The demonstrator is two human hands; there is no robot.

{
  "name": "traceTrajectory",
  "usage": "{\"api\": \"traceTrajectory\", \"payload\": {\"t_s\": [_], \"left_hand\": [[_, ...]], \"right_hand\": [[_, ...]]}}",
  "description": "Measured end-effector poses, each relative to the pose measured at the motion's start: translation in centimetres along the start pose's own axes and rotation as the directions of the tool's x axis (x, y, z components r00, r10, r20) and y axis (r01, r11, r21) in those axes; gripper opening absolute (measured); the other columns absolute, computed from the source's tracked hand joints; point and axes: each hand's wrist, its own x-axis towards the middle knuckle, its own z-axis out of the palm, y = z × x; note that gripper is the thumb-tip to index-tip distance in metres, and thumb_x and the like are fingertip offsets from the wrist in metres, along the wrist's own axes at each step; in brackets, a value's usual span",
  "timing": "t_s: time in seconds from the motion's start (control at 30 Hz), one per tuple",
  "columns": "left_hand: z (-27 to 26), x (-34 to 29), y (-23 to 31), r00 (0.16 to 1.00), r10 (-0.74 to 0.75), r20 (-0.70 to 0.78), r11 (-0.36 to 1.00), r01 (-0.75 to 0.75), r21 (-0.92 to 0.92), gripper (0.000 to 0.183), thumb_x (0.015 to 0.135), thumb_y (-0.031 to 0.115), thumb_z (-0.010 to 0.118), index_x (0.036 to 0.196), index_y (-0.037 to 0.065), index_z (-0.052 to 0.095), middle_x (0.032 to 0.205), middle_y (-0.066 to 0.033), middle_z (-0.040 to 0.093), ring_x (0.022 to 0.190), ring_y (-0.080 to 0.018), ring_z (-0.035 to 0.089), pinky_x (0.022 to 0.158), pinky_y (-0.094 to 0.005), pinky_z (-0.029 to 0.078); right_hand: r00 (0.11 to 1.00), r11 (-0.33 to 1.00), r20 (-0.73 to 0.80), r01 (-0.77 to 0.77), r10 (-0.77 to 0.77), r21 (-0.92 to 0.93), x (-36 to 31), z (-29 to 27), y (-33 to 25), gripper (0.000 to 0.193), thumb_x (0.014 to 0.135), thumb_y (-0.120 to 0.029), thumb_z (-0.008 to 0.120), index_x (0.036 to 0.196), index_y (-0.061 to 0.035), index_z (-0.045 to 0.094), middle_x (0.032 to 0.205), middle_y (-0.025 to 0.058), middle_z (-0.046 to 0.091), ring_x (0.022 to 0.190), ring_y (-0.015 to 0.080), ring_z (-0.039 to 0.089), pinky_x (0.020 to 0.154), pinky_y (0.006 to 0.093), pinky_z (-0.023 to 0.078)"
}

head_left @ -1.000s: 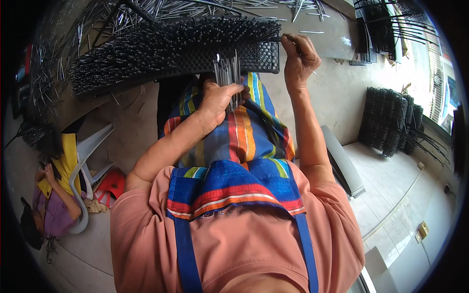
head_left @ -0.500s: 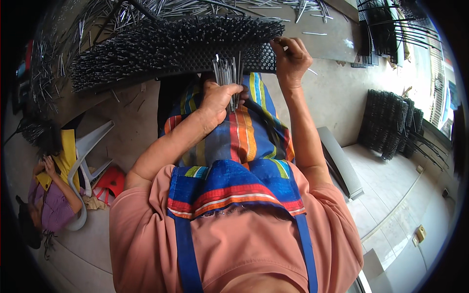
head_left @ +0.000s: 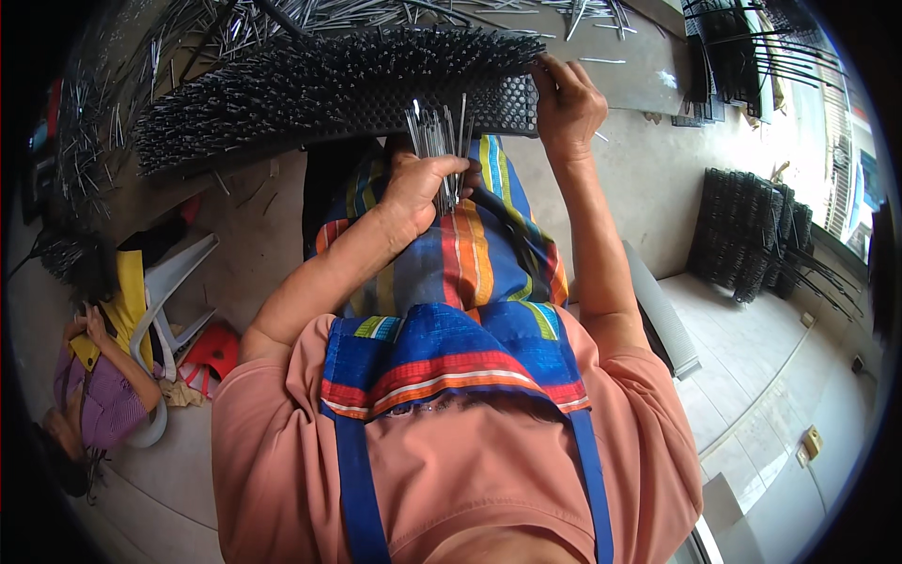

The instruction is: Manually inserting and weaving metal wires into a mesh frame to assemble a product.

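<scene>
A long black perforated panel [head_left: 503, 108] lies across in front of my lap. Thin dark strips [head_left: 310, 80] stand upright in dense rows over most of it, while bare holes show along its near right part. My left hand [head_left: 411, 193] is closed around a bundle of thin, shiny strips [head_left: 434, 141], held upright just before the panel's near edge. At the panel's right end, my right hand [head_left: 571, 108] has its fingers bent together in a pinch beside the last standing strips. Whatever lies between those fingertips is too small to make out.
Loose strips [head_left: 254, 38] are heaped beyond the panel. Black stacked panels [head_left: 742, 235] stand on the floor to the right, near a grey curved board [head_left: 658, 315]. At the left, another person [head_left: 113, 376] sits by a pale chair [head_left: 174, 291] and a red bag [head_left: 216, 348].
My right hand has shifted slightly up and to the right at the panel's end. My left hand stays around its bundle. The other person's head has moved a little.
</scene>
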Motion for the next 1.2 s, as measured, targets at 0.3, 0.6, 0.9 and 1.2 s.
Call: {"api": "traceTrajectory", "payload": {"t_s": [0.3,0.6,0.9,1.2], "left_hand": [[-0.4,-0.1,0.3,0.998,-0.049,0.044,0.998,0.050,-0.033,0.014,0.079,-0.004,0.062,0.093,-0.004,0.065,0.083,-0.0149,0.070,0.069,-0.0238,0.070,0.058,-0.0324,0.057],[0.8,-0.8,0.3,0.997,0.034,0.071,0.994,-0.041,0.098,0.018,0.074,-0.008,0.066,0.091,-0.003,0.066,0.078,-0.0118,0.068,0.061,-0.0223,0.069,0.050,-0.0303,0.055],[-0.5,0.4,0.0,0.999,0.044,-0.015,0.999,-0.044,0.003,0.017,0.076,-0.008,0.065,0.093,-0.002,0.065,0.078,-0.0115,0.069,0.065,-0.0225,0.069,0.054,-0.0329,0.058],[-0.5,0.2,0.2,0.999,0.040,0.036,0.998,-0.038,-0.045,0.018,0.080,-0.008,0.062,0.097,-0.004,0.065,0.086,-0.0162,0.070,0.072,-0.0260,0.070,0.065,-0.0362,0.060]], "right_hand": [[0.996,0.994,0.087,-0.015,0.025,-0.112,-1.1,0.0,0.2,0.027,0.084,-0.022,0.069,0.111,-0.0210,0.069,0.080,0.0041,0.064,0.061,0.0282,0.060,0.054,0.0346,0.047],[0.634,0.394,0.737,-0.755,0.234,0.525,-4.6,-1.5,-4.0,0.014,0.078,-0.008,0.076,0.086,0.0018,0.070,0.071,0.0011,0.064,0.054,0.0045,0.050,0.045,0.0215,0.035],[0.801,0.250,0.402,-0.542,0.444,0.803,-2.0,-1.3,-3.5,0.005,0.081,-0.001,0.071,0.079,0.0037,0.069,0.074,0.0035,0.062,0.056,0.0066,0.049,0.051,0.0212,0.038],[0.974,0.612,0.026,-0.162,0.225,0.774,0.0,1.0,-4.1,0.008,0.077,0.007,0.071,0.084,0.0021,0.072,0.080,0.0018,0.064,0.071,0.0069,0.057,0.061,0.0196,0.044]]}}
